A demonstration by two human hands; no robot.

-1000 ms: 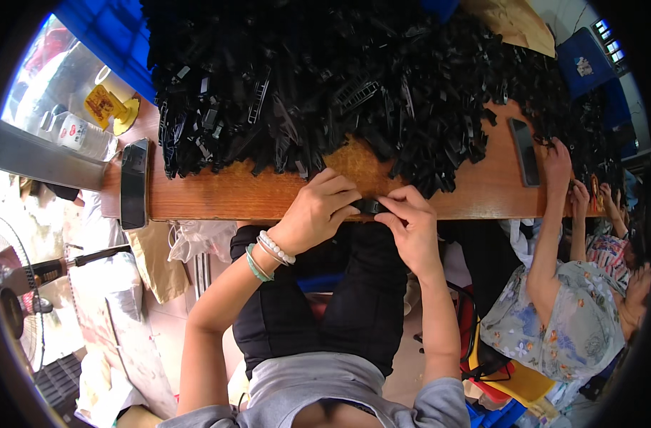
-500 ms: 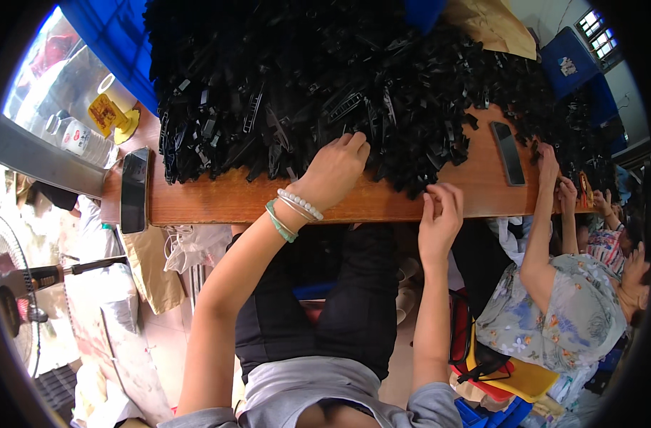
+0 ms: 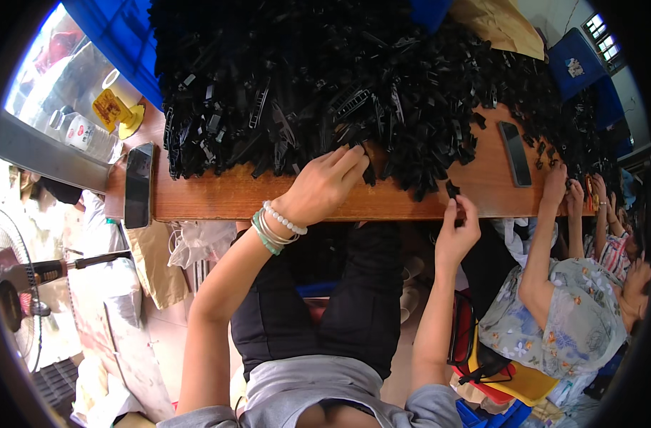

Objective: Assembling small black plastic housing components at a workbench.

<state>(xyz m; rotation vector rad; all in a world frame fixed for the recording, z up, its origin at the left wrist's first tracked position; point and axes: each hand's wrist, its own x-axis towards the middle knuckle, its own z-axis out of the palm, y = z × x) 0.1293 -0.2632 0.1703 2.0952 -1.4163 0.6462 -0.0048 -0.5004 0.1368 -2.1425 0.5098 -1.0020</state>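
Observation:
A big heap of black plastic clip-like pieces (image 3: 268, 107) covers the back of the wooden table (image 3: 240, 200). At the heap's front edge, my left hand (image 3: 322, 184), with bracelets at its wrist, has its fingers closed at a dark elongated plastic piece (image 3: 369, 171). The fingers partly hide that piece. Farther right, my right hand (image 3: 457, 232) is at the table's front edge, thumb and forefinger bent close together. A small black plastic piece (image 3: 452, 189) shows at its fingertips, apart from the heap.
One phone (image 3: 139, 185) lies at the table's left end, another (image 3: 514, 153) to the right. A water bottle (image 3: 83, 135) and yellow stand (image 3: 118, 114) are at the left. Co-workers' hands (image 3: 555, 185) handle pieces on the right. A fan (image 3: 15, 285) stands lower left.
My right hand has moved right and slightly down, away from the heap, with a small black piece now at its fingertips. My left hand has shifted slightly left and down.

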